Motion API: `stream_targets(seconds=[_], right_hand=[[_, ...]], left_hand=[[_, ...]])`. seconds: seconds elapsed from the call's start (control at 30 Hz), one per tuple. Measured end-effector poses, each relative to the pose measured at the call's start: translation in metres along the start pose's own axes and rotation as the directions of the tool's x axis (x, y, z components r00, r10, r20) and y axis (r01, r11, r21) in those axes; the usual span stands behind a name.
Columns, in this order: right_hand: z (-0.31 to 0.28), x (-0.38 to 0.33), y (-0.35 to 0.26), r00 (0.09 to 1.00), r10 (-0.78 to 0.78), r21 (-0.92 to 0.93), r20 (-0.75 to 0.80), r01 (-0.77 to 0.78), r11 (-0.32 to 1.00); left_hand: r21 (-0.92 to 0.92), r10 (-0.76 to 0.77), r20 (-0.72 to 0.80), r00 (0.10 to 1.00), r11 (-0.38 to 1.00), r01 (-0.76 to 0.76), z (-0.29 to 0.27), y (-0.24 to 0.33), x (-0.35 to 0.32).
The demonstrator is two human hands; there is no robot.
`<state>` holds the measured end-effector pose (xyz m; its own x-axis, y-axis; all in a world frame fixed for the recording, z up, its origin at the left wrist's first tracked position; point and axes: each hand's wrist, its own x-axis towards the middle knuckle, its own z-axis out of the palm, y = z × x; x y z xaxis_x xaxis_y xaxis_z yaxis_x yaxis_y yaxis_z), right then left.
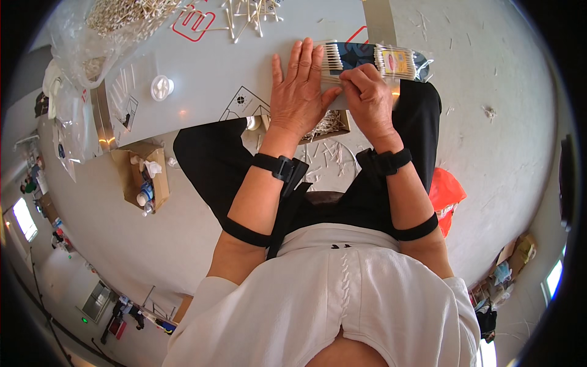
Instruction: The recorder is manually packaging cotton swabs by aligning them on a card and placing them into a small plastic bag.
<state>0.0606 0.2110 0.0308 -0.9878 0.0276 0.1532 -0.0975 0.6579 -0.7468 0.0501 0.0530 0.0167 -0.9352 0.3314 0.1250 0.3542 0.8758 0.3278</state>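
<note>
Two hands (296, 98) at swab pack (358, 54), loose swabs (232, 21) beyond, bag (68, 33) left

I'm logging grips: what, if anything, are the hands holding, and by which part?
The left hand lies flat, gripping nothing visible. The right hand curls at the lower edge of the swab pack; whether it's pinched is unclear.

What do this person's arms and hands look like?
The left hand and right hand are bare, without gloves. Chunky black straps circle both wrists, with plain black bands nearer the elbows. The short sleeves are white.
</note>
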Motion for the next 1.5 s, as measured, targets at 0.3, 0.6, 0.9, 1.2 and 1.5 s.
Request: stream_targets(seconds=[0.3, 0.6, 0.9, 1.2, 1.5], right_hand=[[0.003, 0.004, -0.001, 0.999, 0.014, -0.003, -0.031, -0.014, 1.0], [0.003, 0.006, 0.0, 1.0, -0.012, -0.027, -0.016, 0.012, 1.0], [0.002, 0.02, -0.003, 1.0, -0.003, 0.015, -0.008, 0.003, 1.0], [0.005, 0.021, -0.002, 1.0, 0.018, -0.014, 0.005, -0.018, 1.0], [0.006, 0.025, 0.0, 1.0, 0.031, 0.014, 0.0, -0.031, 0.999]], left_hand=[[0.013, -0.005, -0.006, 1.0, 1.0, 0.005, -0.001, 0.001, 0.001], [0.02, -0.012, 0.013, 1.0, 1.0, 0.012, -0.003, 0.002, 0.002], [-0.014, -0.032, 0.037, 0.999, 0.999, 0.032, -0.001, 0.001, 0.001], [-0.034, -0.024, 0.017, 1.0, 0.999, 0.025, 0.0, 0.001, 0.0], [-0.018, -0.036, 0.04, 0.999, 0.999, 0.037, -0.001, 0.002, 0.0]])
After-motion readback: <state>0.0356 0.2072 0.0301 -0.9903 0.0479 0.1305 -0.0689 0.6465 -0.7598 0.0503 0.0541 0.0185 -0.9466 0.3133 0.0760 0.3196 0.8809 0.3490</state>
